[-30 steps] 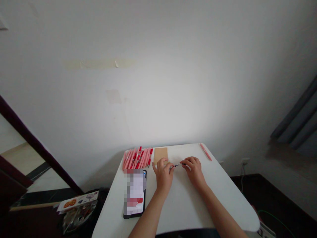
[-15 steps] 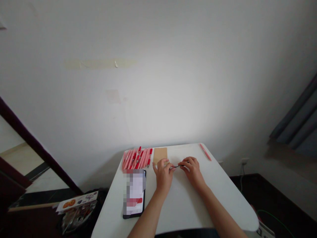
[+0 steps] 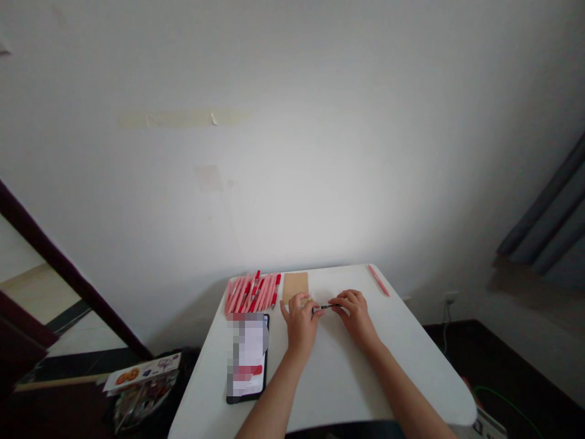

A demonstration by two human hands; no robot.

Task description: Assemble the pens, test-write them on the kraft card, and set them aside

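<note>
Between my two hands runs a thin dark rod (image 3: 325, 306), which looks like a pen refill; its ends are hidden by fingers. My left hand (image 3: 301, 320) pinches its left end with thumb and fingertips. At the other end, the fingers of my right hand (image 3: 356, 314) are closed on it. Just behind my left hand lies a flat tan card or pad (image 3: 295, 286). Several pink and red pens (image 3: 253, 293) are bunched together at the table's back left. One pink pen (image 3: 379, 280) lies alone by the back right edge.
A phone (image 3: 249, 360) with a blurred screen lies left of my forearms on the white table (image 3: 338, 384). The wall (image 3: 311, 183) rises behind the table. On the floor at left stands a bag-lined bin (image 3: 144, 402) with a printed box on top.
The thin rod between my fingers has turned slightly and now lies more level. Both hands have stayed nearly in place.
</note>
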